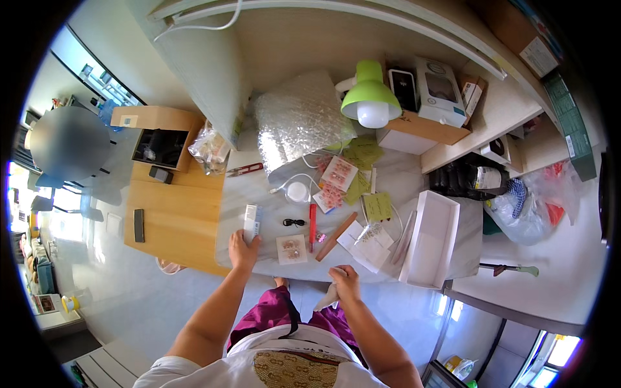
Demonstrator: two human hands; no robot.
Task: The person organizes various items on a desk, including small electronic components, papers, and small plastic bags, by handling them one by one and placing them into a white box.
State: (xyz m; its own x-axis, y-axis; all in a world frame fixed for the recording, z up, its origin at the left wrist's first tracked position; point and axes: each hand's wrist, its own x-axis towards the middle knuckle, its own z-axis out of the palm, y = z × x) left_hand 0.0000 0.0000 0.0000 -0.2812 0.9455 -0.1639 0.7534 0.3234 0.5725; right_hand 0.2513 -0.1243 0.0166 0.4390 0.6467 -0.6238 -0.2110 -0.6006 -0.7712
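My left hand [244, 250] is at the front left of the marble-patterned table, its fingers closed around the lower end of a small white box [253, 218] that lies on the tabletop. Off the table's front edge, in front of my body, my right hand [346, 282] grips a crumpled white cloth or tissue [327, 299]; which of the two I cannot tell. Between the hands lie a white card with small pinkish pieces [292, 249], a coiled black cable [293, 222], a red stick-like tool [312, 223] and a brown wooden-looking stick [336, 237].
Bubble wrap [301, 119] and a green lamp [370, 97] stand at the back. Red-handled scissors [246, 169], a white round device [297, 192], green notes [377, 207] and white papers [365, 248] lie about. An empty white box [432, 236] sits right; a cardboard box [187, 132] left.
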